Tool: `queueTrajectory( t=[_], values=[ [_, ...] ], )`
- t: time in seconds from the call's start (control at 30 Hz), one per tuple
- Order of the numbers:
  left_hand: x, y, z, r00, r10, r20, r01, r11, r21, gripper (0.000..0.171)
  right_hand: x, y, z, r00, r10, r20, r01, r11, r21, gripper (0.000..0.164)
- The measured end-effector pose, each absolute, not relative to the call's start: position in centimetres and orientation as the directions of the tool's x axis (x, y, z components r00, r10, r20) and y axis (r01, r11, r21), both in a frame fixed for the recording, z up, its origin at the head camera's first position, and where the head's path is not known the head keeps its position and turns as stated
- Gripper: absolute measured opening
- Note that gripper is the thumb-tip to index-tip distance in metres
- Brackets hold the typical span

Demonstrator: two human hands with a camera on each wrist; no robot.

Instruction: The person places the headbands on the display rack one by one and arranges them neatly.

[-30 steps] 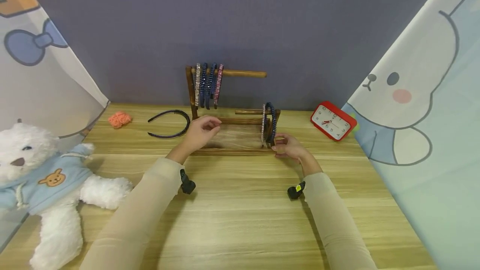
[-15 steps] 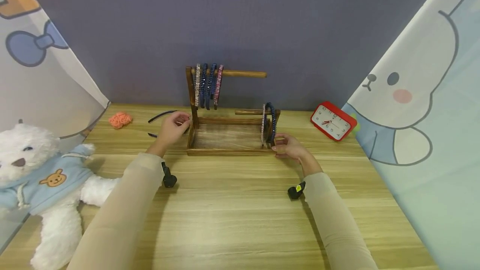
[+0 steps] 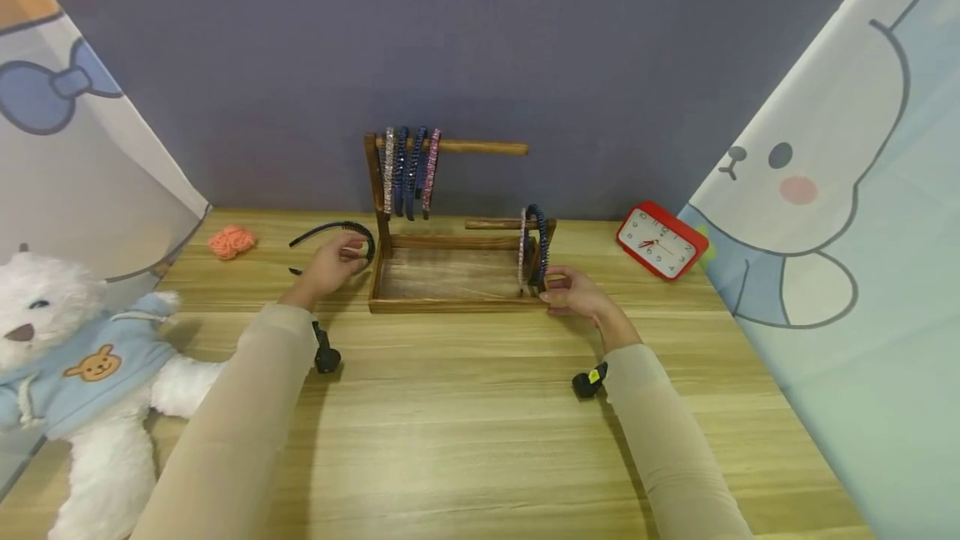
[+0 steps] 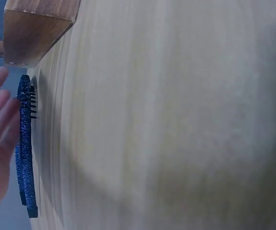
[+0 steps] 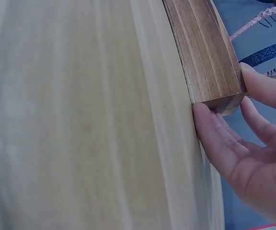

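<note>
A dark blue toothed headband (image 3: 321, 227) lies on the table left of the wooden headband rack (image 3: 450, 306). My left hand (image 3: 332, 266) is over its curved end, thumb apart from the fingers. In the left wrist view, the fingertips are right at the blue headband (image 4: 26, 139), not curled round it. My right hand (image 3: 579, 294) holds the rack's front right corner. The right wrist view shows thumb and fingers pinching the rack's wooden corner (image 5: 210, 62). A dark blue headband (image 3: 542, 244) and a pale pink one (image 3: 522, 250) hang on the lower bar beside that hand.
Several headbands, among them a pink one (image 3: 431, 173) and a silvery one (image 3: 388, 173), hang from the rack's upper bar (image 3: 487, 147). An orange yarn bundle (image 3: 232, 242) and a white plush bear (image 3: 112, 390) are at left. A red clock (image 3: 662, 241) stands at right.
My left hand has moved left from over the rack's tray to the headband on the table. The right hand keeps its grip on the rack corner. The head view has shifted slightly.
</note>
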State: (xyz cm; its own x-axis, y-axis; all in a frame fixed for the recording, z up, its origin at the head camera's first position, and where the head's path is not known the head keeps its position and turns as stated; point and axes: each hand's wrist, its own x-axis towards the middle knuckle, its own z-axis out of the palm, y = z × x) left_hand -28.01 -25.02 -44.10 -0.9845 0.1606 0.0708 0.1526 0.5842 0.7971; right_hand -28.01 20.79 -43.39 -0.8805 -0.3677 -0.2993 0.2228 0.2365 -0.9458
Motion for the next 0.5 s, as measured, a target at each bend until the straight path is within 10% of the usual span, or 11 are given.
queueTrajectory(
  t=[0.5],
  values=[
    [-27.69, -25.70, -44.06, -0.971, 0.238, -0.028, 0.148, 0.687, 0.711, 0.050, -27.98, 20.83, -43.41, -0.880, -0.368, -0.300, 0.227, 0.228, -0.947, 0.063]
  ],
)
